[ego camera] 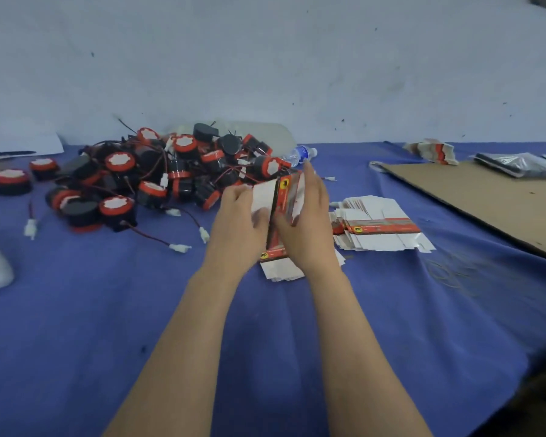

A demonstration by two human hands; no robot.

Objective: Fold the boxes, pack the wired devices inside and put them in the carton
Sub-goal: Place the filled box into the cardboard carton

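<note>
We see a blue-covered table (76, 326) with a brown cardboard sheet (486, 197) lying along its right side. A heap of red-and-black wired devices (158, 178) sits far left, and a stack of flat boxes (382, 225) lies right of centre. Between them our left hand (240, 222) and right hand (309, 228), close together, grip one half-opened box (284, 197) from either side. A water bottle (298, 154) lies at the heap's far right.
</note>
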